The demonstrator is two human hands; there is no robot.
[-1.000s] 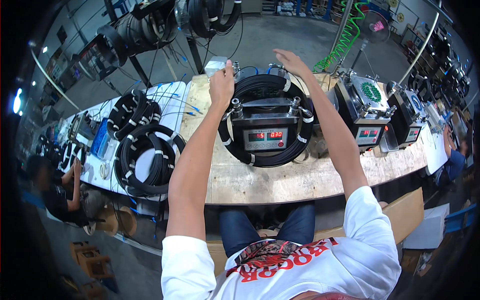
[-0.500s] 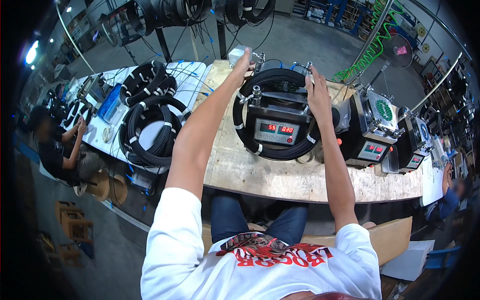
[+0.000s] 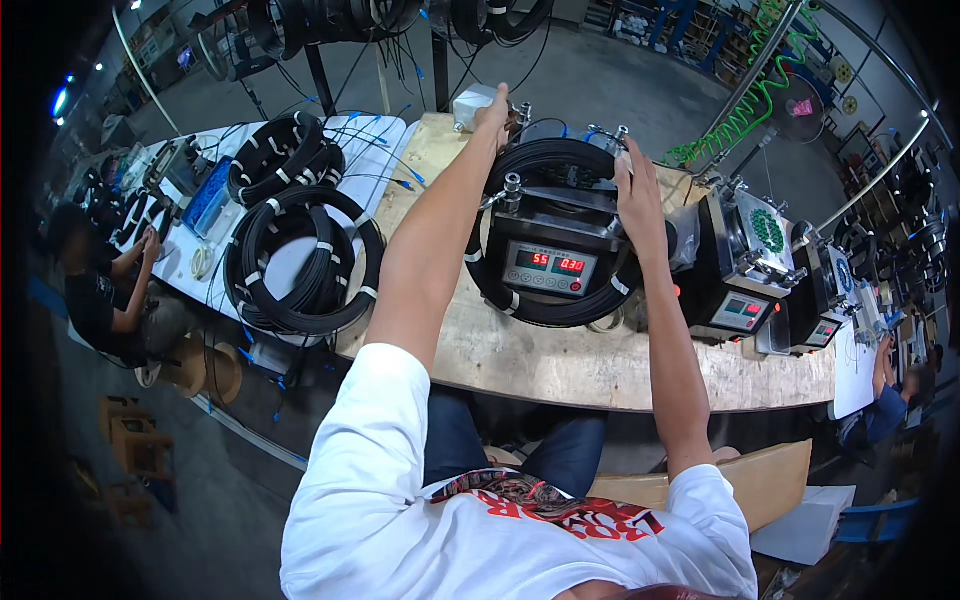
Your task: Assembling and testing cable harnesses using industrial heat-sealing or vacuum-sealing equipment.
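A bench-top machine [image 3: 546, 268] with a lit red digital display stands before me, a black cable coil [image 3: 560, 312] looped around it. At its far left corner, my left hand [image 3: 493, 122] is beside a metal clamp knob [image 3: 523, 112] and a pale box [image 3: 470, 104]. Its thumb points up; the other fingers curl out of sight, and what they grip is hidden. On the far right, my right hand [image 3: 640, 195] lies against the machine and coil with fingers stretched out, near another clamp knob [image 3: 622, 131]. The near left corner carries a third clamp knob [image 3: 512, 186].
Several tied black cable coils [image 3: 305, 260] lie on the white table [image 3: 385, 185] to the left. Two similar machines [image 3: 742, 262] stand along the wooden bench [image 3: 520, 362] to the right. A green spiral hose [image 3: 735, 125] hangs behind. Seated people work at both sides.
My view has shifted slightly. My left hand has turned so its thumb points upward at the far left corner. My right fingers have bent a little and drawn lower beside the far right knob.
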